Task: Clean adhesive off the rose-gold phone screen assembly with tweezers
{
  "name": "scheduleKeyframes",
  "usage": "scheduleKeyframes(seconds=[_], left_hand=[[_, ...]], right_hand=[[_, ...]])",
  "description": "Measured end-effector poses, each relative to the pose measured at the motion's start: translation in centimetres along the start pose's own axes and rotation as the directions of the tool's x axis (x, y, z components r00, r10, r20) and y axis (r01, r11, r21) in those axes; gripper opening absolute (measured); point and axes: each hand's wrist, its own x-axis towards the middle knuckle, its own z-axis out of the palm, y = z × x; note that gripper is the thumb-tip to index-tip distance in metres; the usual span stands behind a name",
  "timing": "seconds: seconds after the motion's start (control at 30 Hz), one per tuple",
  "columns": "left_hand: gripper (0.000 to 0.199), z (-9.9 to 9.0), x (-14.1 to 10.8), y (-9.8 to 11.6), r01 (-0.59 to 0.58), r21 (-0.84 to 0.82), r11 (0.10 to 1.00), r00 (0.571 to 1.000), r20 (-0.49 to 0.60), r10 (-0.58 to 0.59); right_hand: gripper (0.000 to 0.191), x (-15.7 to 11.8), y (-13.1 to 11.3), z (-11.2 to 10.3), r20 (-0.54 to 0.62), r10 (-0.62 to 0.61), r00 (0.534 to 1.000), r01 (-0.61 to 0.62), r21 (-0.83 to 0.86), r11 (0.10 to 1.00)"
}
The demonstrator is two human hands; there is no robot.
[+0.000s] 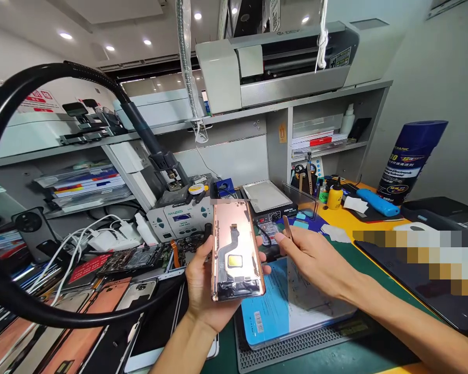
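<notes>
The left hand [205, 291] cradles a pinkish phone part [253, 249] in the middle of the scene, its thumb along the left edge and its fingertips curling round the right edge, so that the shiny inner face is turned up and tilted toward the wearer. The right hand [315, 257], just to the right, pinches a thin tool [287, 228] between thumb and forefinger; whether it is tweezers or a blade I cannot tell, and its tip looks apart from the part. The work in hand seems to be a close look at this face, and it is best done with the grip on the edges only, firm but without bending, so nothing presses on the dark flex cable [228, 254] or the yellow square [235, 261]. The face throws glare, so a small change of tilt should show residue more clearly. Any contact from the tool calls for a low angle and light pressure, away from the cable. For fine work, resting the part on the blue and white package [271, 317] below, on the desk [386, 337], would be steadier than mid-air, and well clear of the phone frames [111, 301] to the left.
</notes>
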Motion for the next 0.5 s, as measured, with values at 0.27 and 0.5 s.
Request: scheduleKeyframes(seconds=[0.27, 0.5], left_hand=[[0.058, 0.3, -0.1, -0.4, 0.068, -0.02, 0.997, 0.997, 0.032, -0.068], [0.055, 1.1, 0.0, -0.6, 0.032, 0.037, 0.999, 0.994, -0.102, -0.028]], right_hand=[[0.058, 1.0, -0.2, -2.6, -0.088, 0.12, 0.989, -0.089, 0.297, 0.951], [0.037, 0.5, -2.0, -2.2, 0.115, 0.08, 0.99, -0.137, 0.684, 0.717]])
